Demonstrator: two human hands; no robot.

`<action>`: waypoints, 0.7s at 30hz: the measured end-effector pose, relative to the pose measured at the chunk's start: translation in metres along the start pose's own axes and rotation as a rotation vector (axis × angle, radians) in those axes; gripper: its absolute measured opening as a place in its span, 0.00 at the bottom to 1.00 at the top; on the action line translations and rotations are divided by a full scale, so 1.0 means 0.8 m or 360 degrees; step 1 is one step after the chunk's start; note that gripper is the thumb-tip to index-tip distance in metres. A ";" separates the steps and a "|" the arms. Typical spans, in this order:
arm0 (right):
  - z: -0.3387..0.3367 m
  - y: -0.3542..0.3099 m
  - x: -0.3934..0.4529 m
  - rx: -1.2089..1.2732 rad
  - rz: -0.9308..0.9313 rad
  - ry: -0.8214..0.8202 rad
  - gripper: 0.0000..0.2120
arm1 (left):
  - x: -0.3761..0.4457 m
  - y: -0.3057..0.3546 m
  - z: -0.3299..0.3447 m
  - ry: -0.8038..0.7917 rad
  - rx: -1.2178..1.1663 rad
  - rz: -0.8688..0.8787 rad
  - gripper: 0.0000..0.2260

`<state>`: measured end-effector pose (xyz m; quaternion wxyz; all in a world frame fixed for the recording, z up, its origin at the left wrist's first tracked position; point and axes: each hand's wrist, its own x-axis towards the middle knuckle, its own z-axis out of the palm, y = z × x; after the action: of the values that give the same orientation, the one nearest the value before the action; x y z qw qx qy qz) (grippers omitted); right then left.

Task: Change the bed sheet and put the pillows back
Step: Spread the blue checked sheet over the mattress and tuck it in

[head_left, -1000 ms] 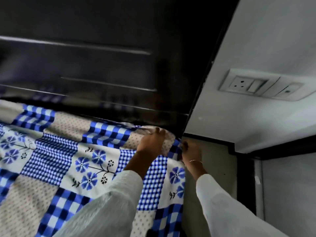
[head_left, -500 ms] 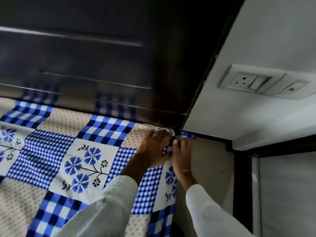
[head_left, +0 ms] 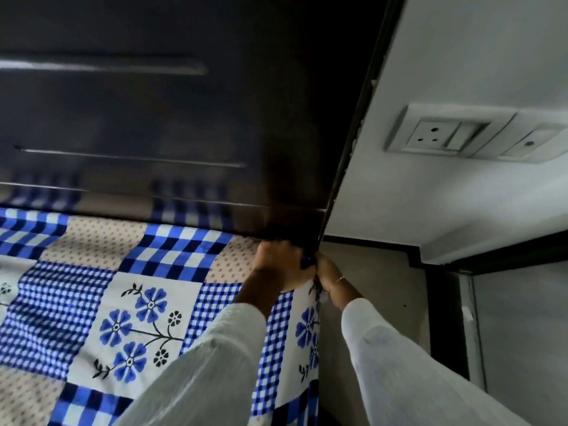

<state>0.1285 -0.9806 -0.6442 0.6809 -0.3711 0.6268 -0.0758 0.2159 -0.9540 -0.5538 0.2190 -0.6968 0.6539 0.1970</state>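
Observation:
A bed sheet (head_left: 144, 309) in blue checks, beige dots and blue flower squares covers the mattress and reaches the dark glossy headboard (head_left: 172, 112). My left hand (head_left: 278, 264) is closed on the sheet's far right corner, right under the headboard's lower edge. Touching it from the right, my right hand (head_left: 327, 272) grips the same corner at the mattress edge; a thin bracelet sits on that wrist. Both arms wear white sleeves. The fingertips are hidden behind the fabric and the headboard's shadow. No pillows are in view.
A white wall (head_left: 461, 56) stands right of the headboard, with a socket and switch plate (head_left: 467, 133). A dark skirting strip (head_left: 491, 253) runs along the wall's foot. A narrow gap of floor (head_left: 378, 302) lies between the bed's side and the wall.
Both hands have moved up to the headboard corner and closed tightly together on the sheet's corner. The sheet now lies flatter against the headboard than a second ago.

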 end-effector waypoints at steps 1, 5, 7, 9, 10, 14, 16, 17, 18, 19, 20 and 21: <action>0.000 0.004 -0.004 -0.0128 -0.0075 0.0047 0.18 | -0.008 0.001 0.004 0.0156 -0.0049 0.0040 0.21; -0.002 0.046 -0.036 -0.0031 -0.0582 0.0778 0.20 | -0.024 -0.001 0.022 0.0735 0.0028 0.0638 0.14; 0.009 0.065 -0.054 0.0360 -0.0572 0.0679 0.22 | -0.021 -0.005 0.034 0.0643 0.0218 0.0818 0.16; 0.025 0.073 -0.058 0.0724 -0.0475 0.0301 0.23 | -0.019 -0.005 0.039 0.0516 0.0289 0.0797 0.19; 0.028 0.074 -0.050 0.0795 -0.0451 0.0191 0.25 | -0.018 -0.002 0.041 0.0470 0.0302 0.0756 0.20; 0.023 0.050 -0.042 0.0812 -0.0281 0.0091 0.22 | -0.014 0.012 0.045 0.0496 0.0334 0.0559 0.23; 0.014 0.038 -0.045 0.0641 -0.0261 0.0051 0.22 | -0.019 0.016 0.046 0.0562 0.0277 0.0483 0.23; 0.010 0.032 -0.049 0.0488 -0.0262 0.0079 0.21 | -0.024 0.018 0.046 0.0612 0.0225 0.0433 0.22; 0.008 0.028 -0.052 0.0308 -0.0205 0.0116 0.20 | -0.029 0.021 0.045 0.0671 0.0138 0.0372 0.21; 0.006 0.026 -0.056 0.0167 -0.0118 0.0204 0.20 | -0.036 0.021 0.046 0.0729 0.0000 0.0286 0.19; 0.004 0.025 -0.062 -0.0070 -0.0179 0.0377 0.20 | -0.045 0.021 0.048 0.0811 -0.0190 0.0226 0.18; 0.005 0.025 -0.068 -0.0355 -0.0298 0.0573 0.23 | -0.058 0.019 0.052 0.0917 -0.0426 0.0172 0.18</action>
<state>0.1141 -0.9339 -0.6134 0.5028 -0.4812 0.7055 -0.1337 0.1983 -0.8933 -0.5632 -0.0794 -0.7109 0.6934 0.0872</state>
